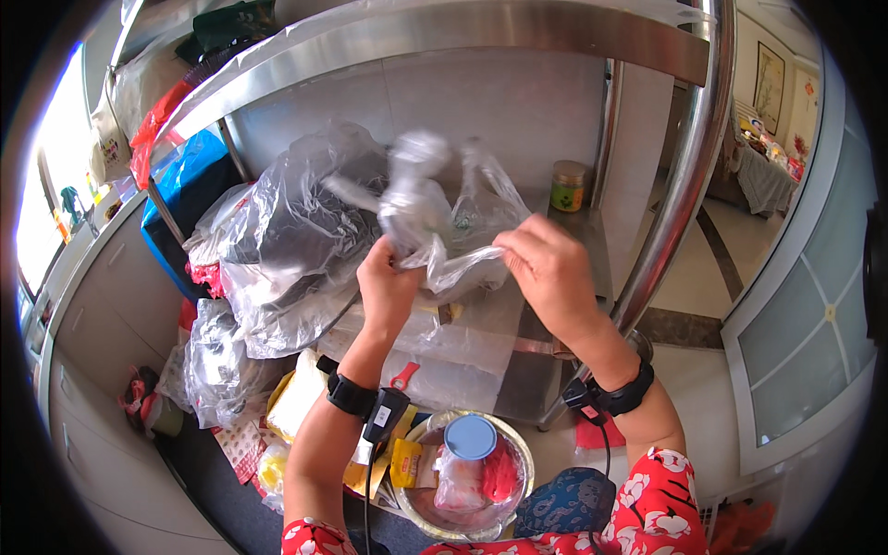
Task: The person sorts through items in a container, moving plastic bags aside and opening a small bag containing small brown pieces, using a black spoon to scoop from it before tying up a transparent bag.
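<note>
Both hands pinch a clear plastic bag [461,270], whose twisted top runs between them above a metal shelf. My left hand [390,281] grips the bag near its bunched part, which is blurred. Drawn out to the right, one strand of the film is held between the thumb and fingers of my right hand [544,267]. Behind the hands the bag's loops stand up, and its contents cannot be made out. Left of my left hand lies a heap of large clear plastic bags [291,236] around something dark.
A lidded jar [568,186] stands at the shelf's back right. Above runs a steel shelf edge [472,26]; a steel post [669,201] rises at right. Below sits a round basin [524,479] holding packets and a blue-lidded container [470,437]. A red tool [404,375] lies lower down.
</note>
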`<control>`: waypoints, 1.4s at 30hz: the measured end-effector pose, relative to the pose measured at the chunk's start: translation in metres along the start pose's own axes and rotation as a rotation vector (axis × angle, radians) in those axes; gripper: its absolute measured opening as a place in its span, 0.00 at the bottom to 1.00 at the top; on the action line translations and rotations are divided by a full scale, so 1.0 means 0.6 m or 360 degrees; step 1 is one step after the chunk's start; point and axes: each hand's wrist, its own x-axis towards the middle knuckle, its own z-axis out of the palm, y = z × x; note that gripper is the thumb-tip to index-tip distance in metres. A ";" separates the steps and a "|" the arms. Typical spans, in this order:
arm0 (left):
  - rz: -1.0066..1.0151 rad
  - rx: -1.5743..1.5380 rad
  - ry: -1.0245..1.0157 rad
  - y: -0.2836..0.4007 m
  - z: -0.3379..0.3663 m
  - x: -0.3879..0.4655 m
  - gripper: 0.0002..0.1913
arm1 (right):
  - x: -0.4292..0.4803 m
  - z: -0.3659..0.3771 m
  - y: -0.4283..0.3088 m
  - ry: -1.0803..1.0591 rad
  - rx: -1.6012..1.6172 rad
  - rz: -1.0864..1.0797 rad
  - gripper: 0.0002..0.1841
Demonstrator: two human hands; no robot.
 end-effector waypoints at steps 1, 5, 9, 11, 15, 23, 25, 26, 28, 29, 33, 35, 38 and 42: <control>-0.0007 0.0057 -0.0070 0.010 0.006 -0.003 0.11 | -0.001 0.002 0.002 0.0001 -0.0009 0.0005 0.06; 0.0135 0.0038 -0.0268 0.048 0.026 -0.005 0.10 | 0.007 0.013 -0.014 0.0243 0.0376 0.0272 0.16; 0.0079 -0.0540 -0.0226 0.066 0.058 -0.004 0.11 | -0.014 0.003 0.009 -0.0279 0.0492 0.0805 0.28; 0.0319 -0.0223 -0.0186 0.098 0.081 -0.002 0.11 | -0.027 -0.007 0.038 -0.0233 0.0397 0.0701 0.22; 0.0383 -0.0333 -0.0252 0.104 0.131 0.009 0.11 | -0.032 -0.033 0.057 -0.0030 -0.0345 0.0437 0.20; 0.0559 0.0195 -0.0233 0.063 0.073 -0.042 0.28 | -0.047 -0.037 -0.008 -0.0008 -0.0889 0.0157 0.32; 0.0453 -0.0099 -0.0229 0.063 0.026 -0.065 0.22 | -0.062 -0.031 -0.041 -0.0021 -0.0331 -0.0080 0.27; 0.0403 -0.0217 -0.0130 0.046 0.005 -0.088 0.16 | -0.079 -0.012 -0.056 -0.0147 0.0032 -0.0125 0.24; 0.0123 -0.0297 -0.0192 -0.002 -0.036 -0.140 0.11 | -0.120 0.030 -0.084 -0.0526 0.0496 -0.0202 0.21; -0.0051 -0.0335 -0.0256 -0.027 -0.054 -0.169 0.10 | -0.139 0.050 -0.099 -0.0723 0.0570 -0.0186 0.19; -0.0777 0.0087 -0.0909 -0.110 -0.121 -0.268 0.06 | -0.256 0.154 -0.082 -0.1581 0.0728 -0.0153 0.15; -0.0757 0.0357 -0.1074 -0.184 -0.154 -0.332 0.08 | -0.333 0.221 -0.036 -0.1884 0.0927 -0.0079 0.16; -0.0862 0.0739 -0.1416 -0.254 -0.186 -0.416 0.11 | -0.425 0.294 0.004 -0.2337 0.0840 0.0124 0.18; -0.1055 0.0921 -0.1642 -0.287 -0.194 -0.500 0.18 | -0.519 0.336 0.001 -0.2139 0.0861 -0.0228 0.24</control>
